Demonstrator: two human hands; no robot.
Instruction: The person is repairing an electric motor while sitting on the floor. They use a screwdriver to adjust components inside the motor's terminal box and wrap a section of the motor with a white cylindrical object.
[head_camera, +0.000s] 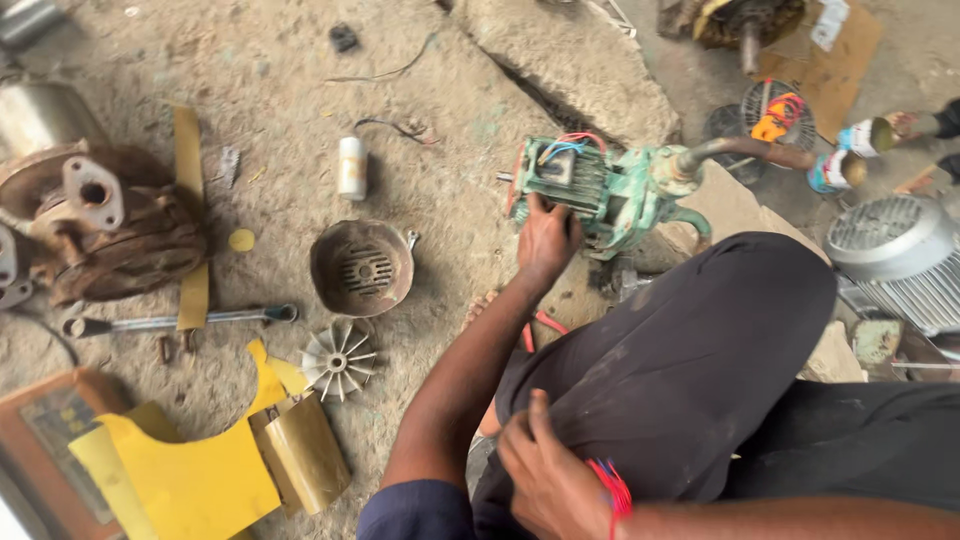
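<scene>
Head view, one entry per item. Green pump motor (600, 190): on the dirt ground beside a stone slab (580, 70), coloured wires on top, rusty pipe (750, 150) out its far end. Left hand (545, 240): fingers curled around the motor's near end, gripping it. Right hand (550, 480): resting on the dark trouser knee (690, 350), holding nothing. Nearby, left: rusty fan cover (362, 267), white fan wheel (338, 360), spanner (180, 321), yellow sheet pieces (190, 480).
</scene>
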